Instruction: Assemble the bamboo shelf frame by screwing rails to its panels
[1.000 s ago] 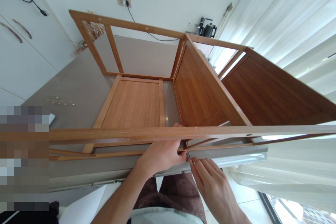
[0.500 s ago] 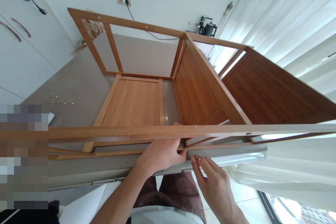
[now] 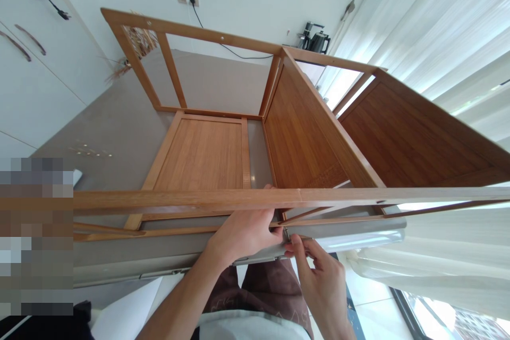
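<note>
Through the head camera I have the wooden frame (image 3: 191, 201) lying right at the hands, its near rail crossing over the left hand (image 3: 241, 236). That hand is closed on the frame by the lower strip; most of its fingers are hidden behind the wood, with only a bit of fingertip showing above the rail. The thumb sits under the strip.

Just right of that thumb, the right hand (image 3: 321, 271) pinches a thin metal tool (image 3: 287, 234) between thumb and fingers. Its short end points up to the strip, but I can't make out what it meets there, and the curled fingers cover part of its length.

Ahead of the left hand a slatted panel (image 3: 203, 151) lies inside the frame, partly cut across by the near rail. Ahead and right of both hands stands an upright panel (image 3: 306, 127). Far out to the left hand's left, small pieces (image 3: 91, 152) on the table (image 3: 119, 111) are too tiny to identify, and a pixelated block masks the frame's left end.
</note>
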Demonstrator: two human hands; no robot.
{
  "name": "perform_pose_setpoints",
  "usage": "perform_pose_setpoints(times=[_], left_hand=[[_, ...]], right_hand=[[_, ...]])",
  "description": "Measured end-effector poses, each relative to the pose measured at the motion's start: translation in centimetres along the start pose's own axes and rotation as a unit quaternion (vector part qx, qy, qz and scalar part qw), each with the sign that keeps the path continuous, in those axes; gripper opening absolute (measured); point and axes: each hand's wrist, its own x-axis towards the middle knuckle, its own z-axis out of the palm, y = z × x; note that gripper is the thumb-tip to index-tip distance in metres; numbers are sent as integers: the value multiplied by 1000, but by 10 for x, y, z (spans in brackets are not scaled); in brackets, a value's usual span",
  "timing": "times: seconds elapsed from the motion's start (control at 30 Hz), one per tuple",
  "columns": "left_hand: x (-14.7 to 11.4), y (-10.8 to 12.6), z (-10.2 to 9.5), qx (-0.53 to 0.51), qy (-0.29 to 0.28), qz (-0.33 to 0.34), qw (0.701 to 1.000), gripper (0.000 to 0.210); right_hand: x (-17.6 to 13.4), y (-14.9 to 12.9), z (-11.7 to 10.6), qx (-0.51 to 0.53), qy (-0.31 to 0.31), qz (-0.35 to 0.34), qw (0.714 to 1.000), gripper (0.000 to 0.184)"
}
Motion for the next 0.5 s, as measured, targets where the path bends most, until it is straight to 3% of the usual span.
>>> perform_pose_setpoints(times=[0.1, 0.23, 0.5], left_hand=[[0, -1, 2, 1, 0, -3, 1000, 10], [0, -3, 2, -3, 0, -6, 1000, 9], [-1, -4, 2, -13, 1, 5, 1000, 6]], right_hand=[[-4, -5, 5, 63, 19, 92, 994, 43], [-8, -5, 16, 194, 7, 224, 955, 50], [-11, -2, 30, 393, 25, 320, 862, 48]])
